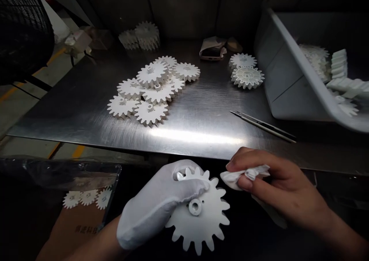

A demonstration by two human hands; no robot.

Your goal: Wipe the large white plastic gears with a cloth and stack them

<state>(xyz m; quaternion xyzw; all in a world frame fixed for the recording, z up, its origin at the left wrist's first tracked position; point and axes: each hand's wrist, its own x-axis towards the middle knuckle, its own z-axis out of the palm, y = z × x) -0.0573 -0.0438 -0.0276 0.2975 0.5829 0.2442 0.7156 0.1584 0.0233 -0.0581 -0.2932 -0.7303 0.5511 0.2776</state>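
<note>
Single white gear (pixel 201 224) held in the air over the dark area in front of the table's near edge, flat face up, hub (pixel 195 206) showing. Looks light and stiff, probably moulded plastic; smooth faces may slip a little, and the thin teeth look like the likeliest part to chip, so the web or hub seems the safer place to take hold. Left hand (pixel 155 203), in a white fabric glove, is clenched over the gear's upper left side, thumb lying across the face; the fingers are hidden. Right hand (pixel 278 186), bare, pinches a crumpled white cloth (pixel 245 175) between thumb and fingers, just beside the gear's teeth. Count: 1 gear in hand; 8 visible in the overlapping pile (pixel 150 113) on the steel table (pixel 196 136); 2 more, one on the other, in a pair (pixel 247 76) to the right of the pile; a back cluster (pixel 141 36) of at least 2, exact number unclear; 3 on a dark sheet (pixel 88 196) at lower left, above a cardboard box (pixel 77 226). Grey bin (pixel 294 84), tilted at right, holds further gears (pixel 314 61), some in stacks, too overlapped to count. Also 1 pair of tweezers (pixel 262 126) lying on the table, and 1 phone (pixel 211 52) resting on a folded cloth near the back edge.
</note>
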